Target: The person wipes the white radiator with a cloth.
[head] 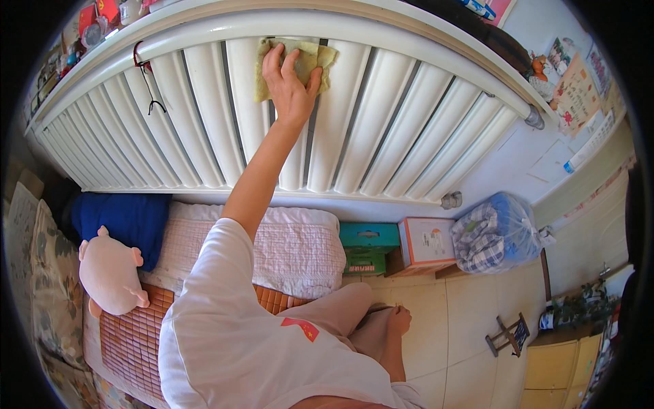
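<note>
My left hand (pixel 291 79) presses a folded yellowish, stained cloth (pixel 263 76) against the upper part of a white column radiator (pixel 347 92). Its fingers spread over the cloth, with the thumb on the right side. The cloth lies just under the top pipe (pixel 286 24) and covers parts of several columns. My right hand (pixel 400 320) rests by my bent knee, fingers curled, with nothing visible in it. Left of the cloth, a red and black cord (pixel 145 76) hangs from the top pipe.
Below the radiator lie a quilted pad (pixel 296 245), a blue cushion (pixel 122 225), a pink plush pig (pixel 110 271) and a bamboo mat (pixel 133 342). Boxes (pixel 429 240) and a clear bag of textiles (pixel 495 232) stand rightward. A folding stool (pixel 508 335) is on the tiles.
</note>
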Motion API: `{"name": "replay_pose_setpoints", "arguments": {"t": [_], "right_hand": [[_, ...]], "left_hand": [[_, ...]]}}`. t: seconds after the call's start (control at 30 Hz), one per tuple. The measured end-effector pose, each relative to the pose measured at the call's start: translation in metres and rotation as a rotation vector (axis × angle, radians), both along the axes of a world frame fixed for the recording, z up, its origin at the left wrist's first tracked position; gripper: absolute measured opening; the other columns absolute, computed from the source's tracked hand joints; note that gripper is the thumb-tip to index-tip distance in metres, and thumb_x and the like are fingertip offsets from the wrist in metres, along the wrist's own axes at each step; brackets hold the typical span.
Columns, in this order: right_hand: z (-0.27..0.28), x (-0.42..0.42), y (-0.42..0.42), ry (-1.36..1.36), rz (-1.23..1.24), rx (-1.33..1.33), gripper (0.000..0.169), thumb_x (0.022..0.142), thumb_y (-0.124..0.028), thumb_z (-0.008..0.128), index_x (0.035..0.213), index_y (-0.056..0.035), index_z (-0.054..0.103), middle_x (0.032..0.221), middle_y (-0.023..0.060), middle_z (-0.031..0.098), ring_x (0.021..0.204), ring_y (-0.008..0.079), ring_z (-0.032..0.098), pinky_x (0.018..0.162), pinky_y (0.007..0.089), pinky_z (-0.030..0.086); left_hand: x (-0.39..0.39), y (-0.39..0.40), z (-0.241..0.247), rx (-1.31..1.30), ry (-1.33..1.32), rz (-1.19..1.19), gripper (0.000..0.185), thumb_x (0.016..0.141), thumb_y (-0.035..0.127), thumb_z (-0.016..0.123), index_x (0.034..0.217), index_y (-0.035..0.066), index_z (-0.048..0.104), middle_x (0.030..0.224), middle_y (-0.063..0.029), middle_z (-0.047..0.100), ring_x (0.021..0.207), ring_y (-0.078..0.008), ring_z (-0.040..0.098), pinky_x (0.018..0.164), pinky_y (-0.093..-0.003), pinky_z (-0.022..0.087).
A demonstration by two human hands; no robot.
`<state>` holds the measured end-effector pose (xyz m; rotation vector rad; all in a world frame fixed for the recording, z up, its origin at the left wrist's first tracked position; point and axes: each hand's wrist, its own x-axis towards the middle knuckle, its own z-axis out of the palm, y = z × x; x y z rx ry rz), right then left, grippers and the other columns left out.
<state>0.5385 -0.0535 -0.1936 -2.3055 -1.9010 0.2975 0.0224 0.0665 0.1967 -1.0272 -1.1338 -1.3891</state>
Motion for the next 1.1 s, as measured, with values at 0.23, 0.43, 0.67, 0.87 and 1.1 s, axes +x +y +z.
{"name": "replay_pose_setpoints", "arguments": {"t": [0.23, 0.43, 0.67, 0.87, 1.1], "right_hand": [[-0.001, -0.001, 0.0, -0.051, 0.016, -0.001, 0.033, 0.09, -0.031, 0.048, 0.105, -0.0087, 0.067, 0.109, 0.0106, 0.062, 0.1, 0.0322, 0.057, 0.082, 0.0454, 0.05], [-0.003, 0.001, 0.001, -0.017, 0.021, 0.022, 0.032, 0.09, -0.031, 0.049, 0.105, -0.0084, 0.066, 0.109, 0.0106, 0.062, 0.1, 0.0322, 0.057, 0.083, 0.0445, 0.05], [-0.007, -0.001, -0.002, 0.032, 0.005, 0.047, 0.034, 0.088, -0.03, 0.049, 0.108, -0.0069, 0.066, 0.111, 0.0117, 0.062, 0.103, 0.0322, 0.055, 0.085, 0.0438, 0.048], [-0.009, 0.005, -0.004, 0.067, 0.01, 0.094, 0.035, 0.087, -0.028, 0.049, 0.108, -0.0066, 0.066, 0.113, 0.0125, 0.061, 0.105, 0.0327, 0.055, 0.086, 0.044, 0.048], [-0.012, 0.008, -0.008, 0.077, 0.011, 0.149, 0.033, 0.086, -0.027, 0.049, 0.107, -0.0081, 0.066, 0.114, 0.0122, 0.061, 0.105, 0.033, 0.055, 0.085, 0.0446, 0.049]], "left_hand": [[0.003, -0.003, -0.064, -0.07, -0.02, 0.083, 0.061, 0.073, 0.012, 0.075, 0.124, 0.004, 0.044, 0.132, -0.0213, 0.037, 0.121, -0.0418, 0.036, 0.101, -0.052, 0.032], [0.007, -0.009, -0.154, -0.134, -0.082, 0.093, 0.058, 0.074, 0.014, 0.074, 0.124, 0.007, 0.046, 0.132, -0.0201, 0.038, 0.119, -0.0425, 0.038, 0.1, -0.0522, 0.035], [0.033, -0.042, -0.249, -0.405, -0.311, 0.041, 0.059, 0.073, 0.009, 0.073, 0.126, 0.008, 0.046, 0.136, -0.0183, 0.036, 0.123, -0.0409, 0.034, 0.102, -0.0503, 0.034], [0.049, -0.071, -0.284, -0.665, -0.476, -0.052, 0.061, 0.076, 0.0, 0.066, 0.133, 0.009, 0.043, 0.143, -0.0174, 0.029, 0.13, -0.042, 0.028, 0.105, -0.0492, 0.031], [0.024, -0.045, -0.148, -0.419, -0.193, -0.041, 0.047, 0.083, 0.005, 0.062, 0.128, 0.011, 0.051, 0.14, -0.018, 0.034, 0.127, -0.042, 0.03, 0.105, -0.05, 0.029]]}}
